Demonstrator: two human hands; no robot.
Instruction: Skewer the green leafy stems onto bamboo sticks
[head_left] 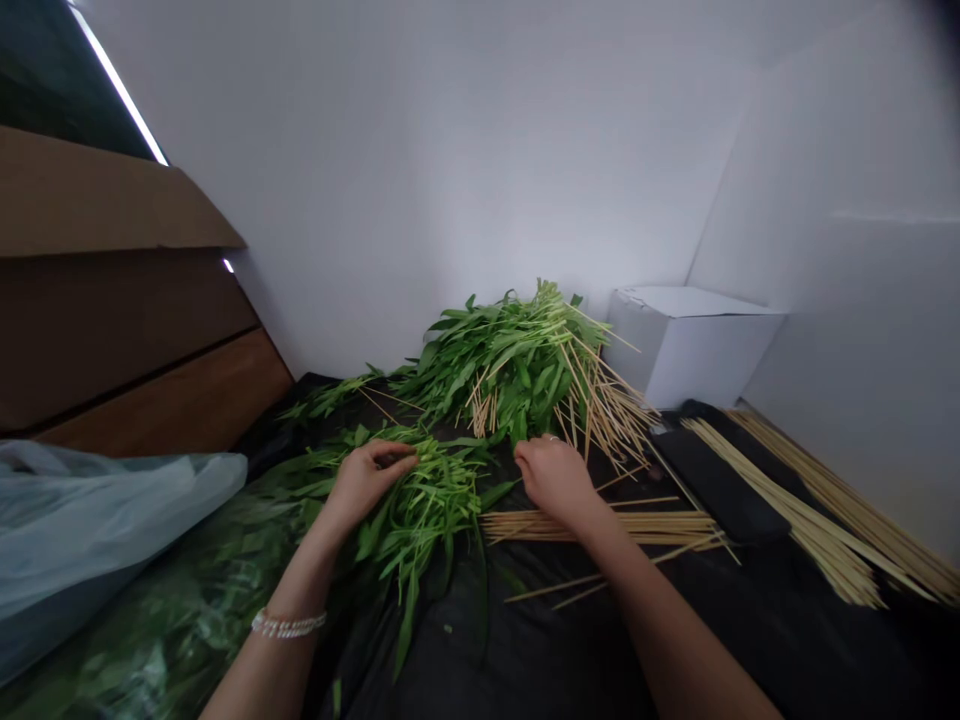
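A black plastic sheet (787, 640) was laid out by a white box (694, 345), with a heap of leafy green stems (510, 370) and bamboo skewers (600, 525) on it (stems looked like water spinach). The left hand (367, 480) was curled over a loose bunch of stems (424, 510), and the right hand (555, 480) was held palm-down at the heap's edge, just above the skewers; whether either was gripping could not be told.
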